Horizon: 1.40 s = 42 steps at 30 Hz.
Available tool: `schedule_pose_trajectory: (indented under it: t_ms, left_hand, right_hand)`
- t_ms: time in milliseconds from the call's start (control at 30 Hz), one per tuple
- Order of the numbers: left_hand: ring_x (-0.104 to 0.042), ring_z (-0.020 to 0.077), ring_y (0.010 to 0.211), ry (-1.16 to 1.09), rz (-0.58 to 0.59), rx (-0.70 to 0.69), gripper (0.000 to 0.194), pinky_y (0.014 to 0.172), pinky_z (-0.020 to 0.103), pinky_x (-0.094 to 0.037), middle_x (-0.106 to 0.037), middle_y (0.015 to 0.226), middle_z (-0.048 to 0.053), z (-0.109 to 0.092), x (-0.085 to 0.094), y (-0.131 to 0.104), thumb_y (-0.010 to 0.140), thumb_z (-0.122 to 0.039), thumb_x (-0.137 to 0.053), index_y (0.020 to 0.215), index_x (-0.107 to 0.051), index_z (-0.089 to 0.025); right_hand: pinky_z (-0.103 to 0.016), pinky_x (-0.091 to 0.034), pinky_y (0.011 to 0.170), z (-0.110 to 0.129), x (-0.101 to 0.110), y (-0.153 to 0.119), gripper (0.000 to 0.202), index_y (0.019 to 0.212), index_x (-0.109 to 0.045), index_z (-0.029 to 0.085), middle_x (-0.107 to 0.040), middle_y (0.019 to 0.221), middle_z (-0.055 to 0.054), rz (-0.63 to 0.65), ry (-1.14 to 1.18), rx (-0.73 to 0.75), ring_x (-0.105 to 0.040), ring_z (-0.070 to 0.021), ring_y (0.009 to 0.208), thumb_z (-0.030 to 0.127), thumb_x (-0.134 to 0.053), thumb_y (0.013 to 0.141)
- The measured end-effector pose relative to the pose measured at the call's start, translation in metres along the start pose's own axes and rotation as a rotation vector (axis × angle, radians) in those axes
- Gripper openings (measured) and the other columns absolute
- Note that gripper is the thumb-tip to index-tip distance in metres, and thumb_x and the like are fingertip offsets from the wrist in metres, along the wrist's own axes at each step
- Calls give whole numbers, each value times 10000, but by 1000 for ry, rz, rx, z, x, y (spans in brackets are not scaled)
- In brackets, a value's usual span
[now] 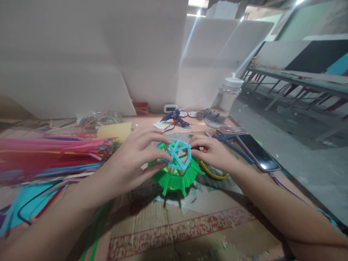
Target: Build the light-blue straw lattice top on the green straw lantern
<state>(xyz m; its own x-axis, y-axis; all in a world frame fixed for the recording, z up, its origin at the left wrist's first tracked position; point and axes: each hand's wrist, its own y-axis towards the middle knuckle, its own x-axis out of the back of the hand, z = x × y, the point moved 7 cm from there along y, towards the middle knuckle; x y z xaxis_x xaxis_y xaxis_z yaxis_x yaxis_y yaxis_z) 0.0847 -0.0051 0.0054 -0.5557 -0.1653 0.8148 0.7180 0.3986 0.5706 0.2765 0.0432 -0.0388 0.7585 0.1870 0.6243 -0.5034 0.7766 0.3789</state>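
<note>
A small craft piece stands at the middle of the table, with a light blue lattice frame (179,155) on top and a green fringed skirt (176,183) spreading below it. My left hand (141,156) holds the frame from the left, its fingers curved round that side. On the right, my right hand (208,150) has thumb and fingers pinched together at the frame's right edge. A small orange-red bit shows by its fingers; what the pinch holds is too small to make out.
Pink, red and blue strips (54,156) lie left. A glue gun (175,117) and clear bottle (224,99) stand behind. Pliers (235,145), a phone (258,152) and a yellow curved piece (214,175) are right. Cardboard (152,232) covers the front.
</note>
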Motion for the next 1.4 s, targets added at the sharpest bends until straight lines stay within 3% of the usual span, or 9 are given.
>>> schedule_pose_trajectory:
  t_ms: [133,233,433,567,667,800,1067,1233,1400]
  left_hand:
    - [-501,241,1287,-11,3,-8,166,1089,438,-410,-617,1236,42,-2,1,0,943,-127,-610,974,-673,-277]
    - [-511,238,1290,-48,32,50,169,1091,426,-421,-588,1312,58,4,2,-2,964,-188,-600,1096,-644,-283]
    - [-579,332,1253,-53,190,433,696,1020,475,-487,-593,1404,105,46,1,-23,840,-591,-705,1424,-473,-292]
    - [-669,296,1075,-139,347,605,650,909,415,-532,-681,1280,74,68,-17,-35,792,-574,-743,1348,-571,-285]
    - [-681,246,1018,-291,370,571,506,873,358,-542,-706,1214,64,70,-27,-30,822,-500,-718,1252,-638,-246]
    - [-700,222,962,-374,207,559,397,860,359,-563,-728,1159,74,76,-28,-20,829,-413,-673,1166,-671,-203]
    - [-668,251,1049,-211,-36,551,377,930,432,-543,-690,1219,124,89,-22,-18,889,-350,-587,1209,-657,-165]
    - [-565,258,1212,-28,-148,348,313,1090,486,-423,-636,1235,112,60,0,-11,939,-219,-509,1199,-681,-196]
    - [-475,276,1318,101,-100,113,501,1121,533,-378,-563,1379,114,30,-8,-3,881,-48,-474,1318,-623,-241]
  right_hand:
    - [-286,-466,717,-2,-2,0,138,858,-737,178,-635,828,-27,8,18,0,-591,-145,770,271,-655,919]
    - [-291,-460,738,-3,-2,0,152,849,-737,181,-630,835,-29,22,27,29,-590,-147,786,276,-648,928]
    - [-289,-455,720,-12,-2,1,180,820,-731,199,-636,806,-26,-9,33,54,-591,-161,782,304,-636,930]
    - [-306,-472,727,-27,-1,3,171,823,-720,197,-669,820,-31,-126,57,-6,-614,-176,777,320,-631,904]
    - [-317,-477,748,-32,0,6,175,837,-724,201,-684,839,-34,-200,55,-4,-626,-186,798,332,-621,890]
    - [-327,-460,763,-33,1,11,156,815,-732,202,-675,814,-33,-269,0,8,-604,-190,792,326,-649,858]
    - [-299,-409,637,-30,3,13,167,807,-783,211,-656,730,-16,-281,-87,-12,-538,-162,668,342,-683,838]
    - [-301,-431,663,-24,2,11,175,838,-795,213,-727,792,-28,-229,-90,11,-593,-172,720,318,-658,870]
    - [-309,-451,703,-23,0,11,166,843,-788,212,-753,842,-38,-215,-81,26,-622,-184,783,301,-654,884]
